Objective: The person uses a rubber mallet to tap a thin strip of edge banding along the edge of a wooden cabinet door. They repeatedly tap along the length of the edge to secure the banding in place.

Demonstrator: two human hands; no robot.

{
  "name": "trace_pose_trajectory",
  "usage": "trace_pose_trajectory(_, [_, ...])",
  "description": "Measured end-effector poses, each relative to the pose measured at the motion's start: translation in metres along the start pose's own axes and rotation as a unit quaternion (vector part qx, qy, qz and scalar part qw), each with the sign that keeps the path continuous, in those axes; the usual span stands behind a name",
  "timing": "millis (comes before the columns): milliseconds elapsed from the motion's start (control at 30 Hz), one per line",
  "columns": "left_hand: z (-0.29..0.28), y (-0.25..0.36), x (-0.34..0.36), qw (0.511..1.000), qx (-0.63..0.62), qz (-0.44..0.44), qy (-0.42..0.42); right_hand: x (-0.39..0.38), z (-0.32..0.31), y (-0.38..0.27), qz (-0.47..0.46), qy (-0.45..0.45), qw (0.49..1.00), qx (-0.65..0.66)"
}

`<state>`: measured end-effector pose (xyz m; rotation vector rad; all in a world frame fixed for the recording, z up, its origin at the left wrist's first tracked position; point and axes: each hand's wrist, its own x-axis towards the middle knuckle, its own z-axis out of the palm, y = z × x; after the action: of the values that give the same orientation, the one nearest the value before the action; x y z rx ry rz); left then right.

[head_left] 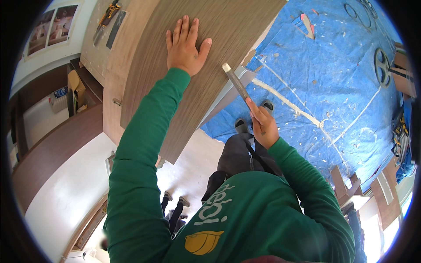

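Observation:
A long wood-grain board [219, 33] lies in front of me, running from the upper edge down toward my left side. My left hand [186, 50] rests flat on its face, fingers spread. In my right hand [264, 125] is a narrow flat bar [237, 82], grey-brown with a pale tip; its exact kind is unclear. My fingers wrap its lower end, while the tip points up and left, near the board's right edge. Whether the tip touches the board I cannot tell. A pale grey panel [223, 96] shows beneath that edge.
A blue tarp [289, 61] with scraps and pale tape covers the floor at right. Left of the board are a yellow-and-black tool [109, 15] and an open wooden cabinet [52, 142]. A black wheel-like ring [382, 68] stands far right. Another person's feet [183, 202] show lower left.

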<state>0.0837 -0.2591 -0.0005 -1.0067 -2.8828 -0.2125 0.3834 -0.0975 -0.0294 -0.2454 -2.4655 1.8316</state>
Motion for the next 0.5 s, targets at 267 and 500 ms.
trace_pose_trajectory(267, [0.004,0.001,0.0,1.0,0.019,0.009,0.007,0.087,0.008,0.006,-0.052,0.061,0.997,0.021])
trace_pose_trajectory(500, [0.003,-0.003,-0.003,1.0,0.023,0.005,-0.001,0.009,0.016,0.019,0.006,0.0,0.999,-0.043])
